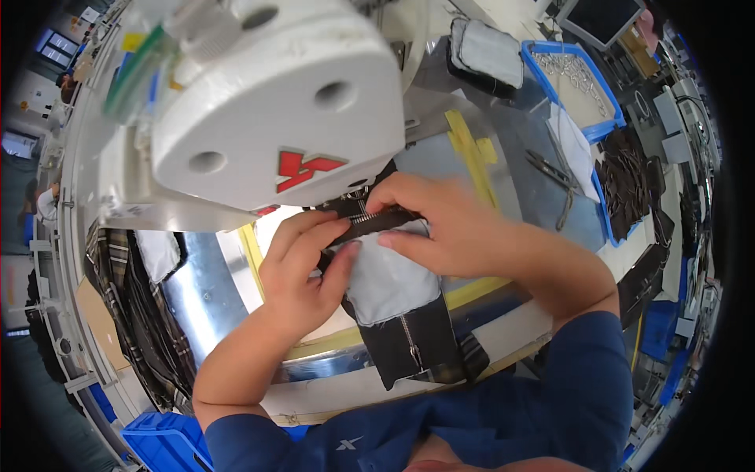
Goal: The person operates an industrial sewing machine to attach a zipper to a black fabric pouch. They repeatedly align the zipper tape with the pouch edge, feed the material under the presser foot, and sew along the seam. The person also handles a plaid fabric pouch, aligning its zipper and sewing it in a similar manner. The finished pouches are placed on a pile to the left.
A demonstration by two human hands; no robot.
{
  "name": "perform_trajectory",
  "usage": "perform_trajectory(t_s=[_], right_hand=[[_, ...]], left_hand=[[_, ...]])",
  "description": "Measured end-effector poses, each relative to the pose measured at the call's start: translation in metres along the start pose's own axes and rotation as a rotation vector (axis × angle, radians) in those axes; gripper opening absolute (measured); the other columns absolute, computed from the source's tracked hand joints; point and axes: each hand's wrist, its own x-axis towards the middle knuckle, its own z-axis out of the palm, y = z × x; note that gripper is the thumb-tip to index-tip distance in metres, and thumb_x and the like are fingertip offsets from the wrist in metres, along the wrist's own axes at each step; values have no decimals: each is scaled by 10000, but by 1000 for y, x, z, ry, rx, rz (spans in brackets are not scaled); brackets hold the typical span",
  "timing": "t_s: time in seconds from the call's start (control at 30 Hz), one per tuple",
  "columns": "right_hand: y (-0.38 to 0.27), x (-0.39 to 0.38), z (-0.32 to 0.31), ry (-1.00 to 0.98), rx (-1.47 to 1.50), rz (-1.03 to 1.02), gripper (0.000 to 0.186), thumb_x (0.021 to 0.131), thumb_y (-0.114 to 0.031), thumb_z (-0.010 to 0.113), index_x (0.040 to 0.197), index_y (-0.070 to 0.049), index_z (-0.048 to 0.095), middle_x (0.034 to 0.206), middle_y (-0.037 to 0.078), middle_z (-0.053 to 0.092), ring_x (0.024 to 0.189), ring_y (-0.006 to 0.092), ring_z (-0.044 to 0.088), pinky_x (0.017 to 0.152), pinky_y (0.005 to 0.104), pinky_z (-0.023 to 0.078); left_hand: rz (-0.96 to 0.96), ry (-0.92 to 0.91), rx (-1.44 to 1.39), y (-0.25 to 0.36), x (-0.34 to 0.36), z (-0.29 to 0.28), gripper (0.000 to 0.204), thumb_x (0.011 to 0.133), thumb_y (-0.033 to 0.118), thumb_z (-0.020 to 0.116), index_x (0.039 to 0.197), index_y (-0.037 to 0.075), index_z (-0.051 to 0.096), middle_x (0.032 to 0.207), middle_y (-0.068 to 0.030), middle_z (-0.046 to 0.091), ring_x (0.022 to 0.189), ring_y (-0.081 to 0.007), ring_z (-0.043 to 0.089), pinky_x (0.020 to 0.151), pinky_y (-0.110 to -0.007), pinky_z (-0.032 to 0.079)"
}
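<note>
A black fabric piece [380, 354] with a light grey lining patch [392, 279] lies across the work plate, its lower end hanging toward me. Down that lower end runs a metal zipper [411, 338]. My left hand [305, 271] grips the left side of the dark upper band, fingertips on top and thumb near the lining. On the right side my right hand [440, 224] pinches the same band, thumb on the lining. Metal teeth show between the two hands. Just beyond them looms the white sewing machine head [236, 118], which hides its needle area.
Yellow tape [476, 161] marks the plate. To the right are scissors [550, 169], a blue tray [613, 118] of small metal parts and a stack of dark pieces [625, 181]. A lined stack [487, 59] sits far right; plaid fabric [141, 315] hangs at the left.
</note>
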Motion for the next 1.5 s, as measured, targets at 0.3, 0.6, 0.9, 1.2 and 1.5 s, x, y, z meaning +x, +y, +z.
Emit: perform_trajectory(t_s=[0.3,0.6,0.9,1.2,1.5], right_hand=[[21,2,7,110,-239,-291,196,821,-29,815,1004,-55,749,1065,112,733,833,292,725,673,374,581],[21,3,12,111,-231,-389,168,836,-24,756,988,-83,712,976,47,638,794,251,679,653,373,568],[23,-1,17,94,-241,-390,156,836,-22,738,977,-85,716,940,41,609,746,233,659,615,356,557],[22,1,16,71,-144,-292,197,811,-38,825,1000,-48,768,986,93,714,812,268,710,676,365,577],[18,4,17,26,64,-150,140,878,-82,811,1004,-37,770,989,111,739,853,272,728,728,354,575]], left_hand=[[88,-7,105,-12,-2,0,235,794,-98,795,1003,3,757,1047,-160,755,889,-306,726,752,-368,589],[-190,-146,-330,-11,-5,-4,236,843,-68,784,1067,-8,737,1029,-145,735,847,-242,699,730,-301,549],[-233,-168,-340,-9,-7,1,207,835,2,838,1027,-14,762,989,-133,746,874,-242,711,759,-323,558],[-217,-154,-279,-8,-7,2,192,824,-42,829,1005,-7,774,934,-120,753,808,-225,719,705,-310,563],[3,-93,-122,-5,-6,7,205,806,-46,844,984,18,763,915,-116,740,755,-227,706,632,-306,563]])
